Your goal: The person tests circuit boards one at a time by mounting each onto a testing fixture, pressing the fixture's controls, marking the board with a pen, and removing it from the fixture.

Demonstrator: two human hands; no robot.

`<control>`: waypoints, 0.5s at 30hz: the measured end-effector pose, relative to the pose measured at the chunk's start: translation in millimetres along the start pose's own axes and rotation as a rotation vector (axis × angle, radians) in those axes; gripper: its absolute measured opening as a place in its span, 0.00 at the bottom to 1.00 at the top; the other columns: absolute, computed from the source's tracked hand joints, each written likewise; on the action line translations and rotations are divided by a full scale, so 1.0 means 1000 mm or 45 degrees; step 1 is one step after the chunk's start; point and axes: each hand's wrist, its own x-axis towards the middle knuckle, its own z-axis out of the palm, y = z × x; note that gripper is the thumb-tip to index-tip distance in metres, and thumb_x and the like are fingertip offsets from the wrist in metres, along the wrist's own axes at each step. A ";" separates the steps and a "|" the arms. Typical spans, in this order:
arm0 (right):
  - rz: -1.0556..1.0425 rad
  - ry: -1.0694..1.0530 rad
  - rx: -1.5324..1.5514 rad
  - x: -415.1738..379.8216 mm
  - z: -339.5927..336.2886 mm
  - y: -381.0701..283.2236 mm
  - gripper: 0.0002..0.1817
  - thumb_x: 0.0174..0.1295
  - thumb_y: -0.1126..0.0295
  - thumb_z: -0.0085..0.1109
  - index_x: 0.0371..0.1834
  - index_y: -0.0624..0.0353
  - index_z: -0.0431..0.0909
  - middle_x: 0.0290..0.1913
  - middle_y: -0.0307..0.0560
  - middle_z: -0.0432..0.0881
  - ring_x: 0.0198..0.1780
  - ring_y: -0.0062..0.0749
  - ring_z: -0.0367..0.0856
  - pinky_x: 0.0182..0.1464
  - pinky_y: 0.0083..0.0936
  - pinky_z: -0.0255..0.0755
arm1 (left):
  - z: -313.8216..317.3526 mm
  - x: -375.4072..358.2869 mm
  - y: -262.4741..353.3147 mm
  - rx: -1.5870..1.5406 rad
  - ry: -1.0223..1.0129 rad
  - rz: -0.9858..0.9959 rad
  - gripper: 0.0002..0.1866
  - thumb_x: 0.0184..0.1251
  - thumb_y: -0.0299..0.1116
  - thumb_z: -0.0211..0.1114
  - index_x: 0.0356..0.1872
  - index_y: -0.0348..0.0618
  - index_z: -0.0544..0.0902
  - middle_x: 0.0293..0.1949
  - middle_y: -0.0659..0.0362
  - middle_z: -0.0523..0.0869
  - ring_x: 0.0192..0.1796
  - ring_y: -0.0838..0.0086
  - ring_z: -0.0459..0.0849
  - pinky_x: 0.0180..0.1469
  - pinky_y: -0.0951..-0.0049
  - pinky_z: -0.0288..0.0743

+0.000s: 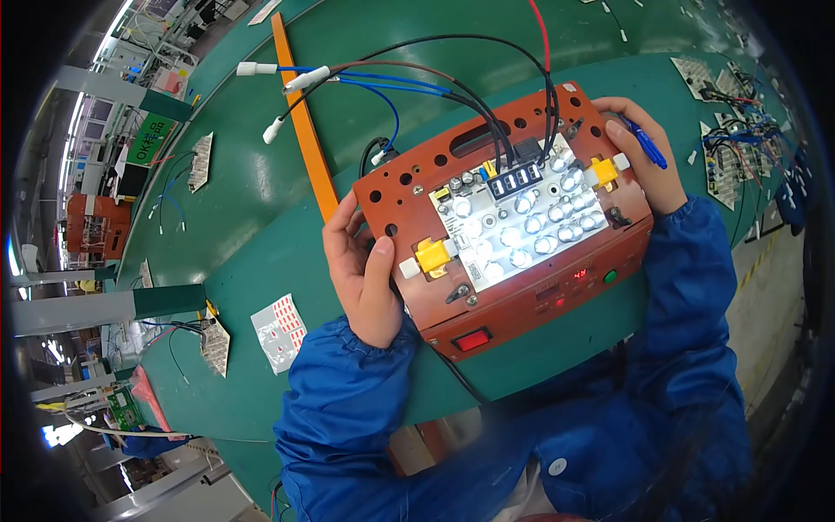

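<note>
My left hand [364, 278] grips the left side of a red-brown test box [513, 317], thumb on its top edge. On the other side, my right hand [651, 161] is wrapped round the box's far right corner and also has a blue pen [644, 142] in it. A white LED circuit board [522, 222] lies on top of the box with its lamps lit. Yellow clamps [432, 255] sit at its left and right edges. Black and blue wires with white connectors [306, 79] run from the board's black terminal block [515, 182]. A red switch [472, 339] glows on the front.
The box stands on a green table [261, 226]. Behind it runs an orange strip [304, 130]. A sheet of red-marked labels [280, 332] lies at left, near a wired board [215, 346]. Several wired boards [726, 161] are piled at right.
</note>
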 end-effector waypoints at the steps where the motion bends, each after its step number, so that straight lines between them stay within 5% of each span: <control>1: -0.005 -0.001 -0.002 0.000 0.000 -0.001 0.20 0.76 0.65 0.52 0.63 0.67 0.74 0.51 0.46 0.85 0.52 0.21 0.82 0.58 0.20 0.74 | 0.000 0.000 0.000 0.004 0.005 -0.008 0.32 0.70 0.24 0.56 0.75 0.35 0.62 0.67 0.46 0.72 0.65 0.66 0.76 0.71 0.63 0.69; 15: -0.027 0.022 0.039 0.000 0.001 0.001 0.17 0.76 0.63 0.57 0.60 0.63 0.77 0.50 0.42 0.85 0.51 0.18 0.81 0.55 0.17 0.75 | -0.001 0.000 0.000 0.033 0.010 -0.019 0.32 0.70 0.26 0.57 0.75 0.35 0.63 0.67 0.47 0.73 0.62 0.69 0.76 0.69 0.66 0.70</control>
